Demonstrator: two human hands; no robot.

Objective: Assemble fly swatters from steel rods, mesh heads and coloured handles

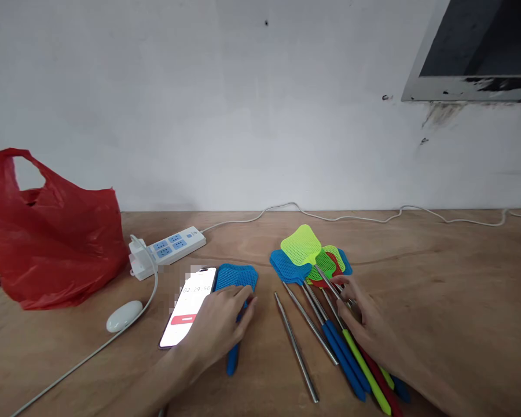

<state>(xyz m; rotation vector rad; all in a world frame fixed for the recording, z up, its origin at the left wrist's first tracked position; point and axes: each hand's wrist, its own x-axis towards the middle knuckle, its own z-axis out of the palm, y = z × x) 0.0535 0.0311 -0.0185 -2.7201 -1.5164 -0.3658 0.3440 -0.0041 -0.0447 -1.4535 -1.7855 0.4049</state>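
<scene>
My left hand [221, 315] is closed over the neck of a blue fly swatter [237, 274], its mesh head showing beyond the fingers and its handle below them. More than one blue head may be stacked there. My right hand [358, 313] pinches the metal shaft of a yellow-green fly swatter [301, 244] on top of a fanned pile. Under it lie blue fly swatters [286, 267], a green one [325, 263] and a red one, partly covered. Their blue, green and red handles point toward me. Two loose metal rods [296, 347] lie left of the pile.
A phone [191, 307] with a running timer lies beside my left hand. Farther left are a white power strip [169, 249], a white mouse-shaped item [124, 316] with a cable nearby, and a red plastic bag [61, 243]. A thin cable runs along the wall.
</scene>
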